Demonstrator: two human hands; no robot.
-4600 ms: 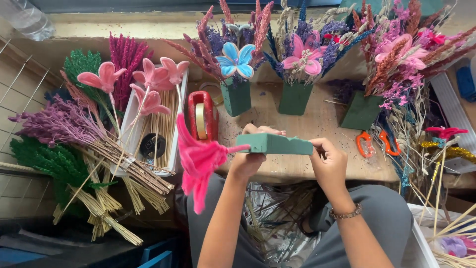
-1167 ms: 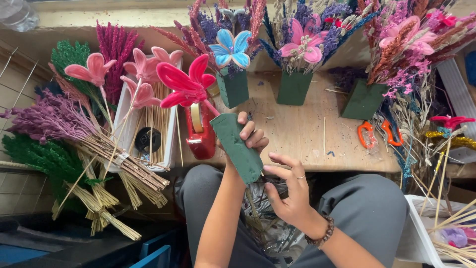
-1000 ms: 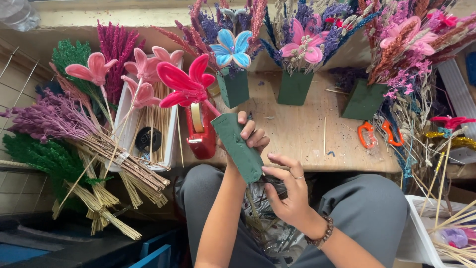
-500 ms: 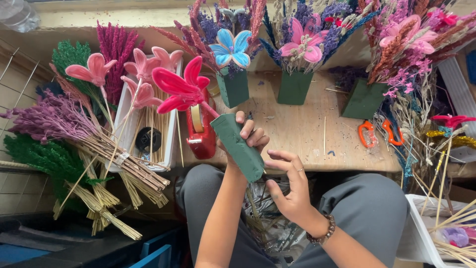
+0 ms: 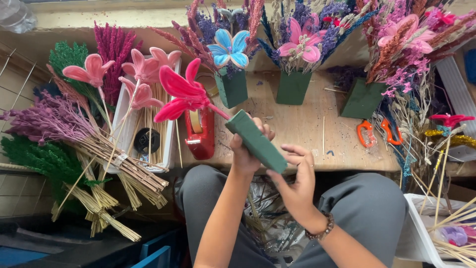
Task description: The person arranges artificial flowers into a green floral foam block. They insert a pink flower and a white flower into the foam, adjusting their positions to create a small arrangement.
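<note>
Both forearms are bare from the elbow down, with no sleeves in view. The right wrist carries a bracelet of small dark round beads (image 5: 320, 232), sitting snug just below the right hand (image 5: 297, 181). A thin ring band shows on one finger of that hand. The left hand (image 5: 246, 149) wears nothing visible. Across the lap run grey trousers of plain woven cloth (image 5: 367, 213), smooth, without pattern or visible pockets.

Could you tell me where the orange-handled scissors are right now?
In the head view, the orange-handled scissors lie on the wooden table right of centre, just below the rightmost green foam block.
</note>
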